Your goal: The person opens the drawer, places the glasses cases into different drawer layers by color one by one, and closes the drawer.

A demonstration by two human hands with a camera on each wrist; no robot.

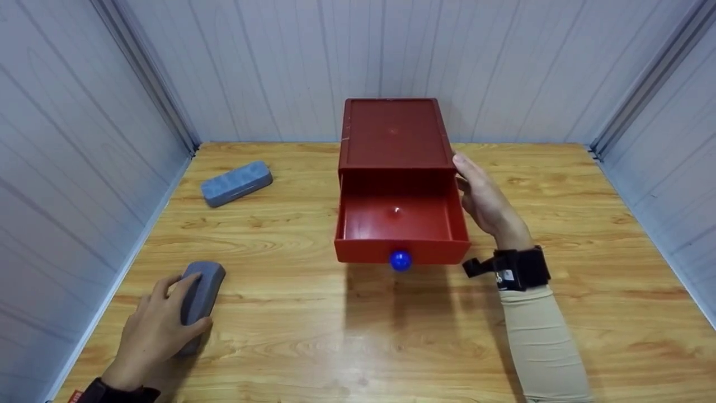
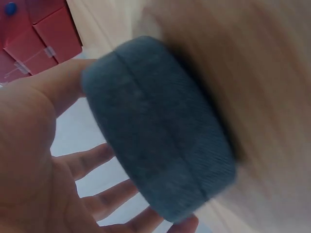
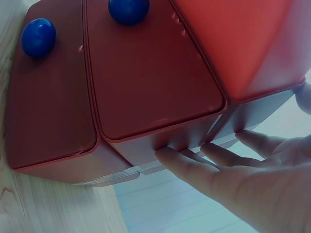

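My left hand (image 1: 154, 327) grips a grey glasses case (image 1: 204, 285) at the left front of the table, its thumb on one side and fingers on the other. In the left wrist view, a seam runs along the case (image 2: 150, 121). My right hand (image 1: 488, 198) touches the right side of a red drawer cabinet (image 1: 394, 134) with its fingers extended. The cabinet's top drawer (image 1: 386, 223) is pulled out, bare inside, with a blue knob (image 1: 400, 261) in front. Two lower drawers, one of them the middle drawer (image 3: 150, 77), are closed.
A second glasses case (image 1: 238, 182), blue-grey, lies at the back left of the wooden table (image 1: 279, 313). Pale panels stand around it: a back wall (image 1: 268, 67), a left wall (image 1: 61, 140) and a right wall (image 1: 665, 151).
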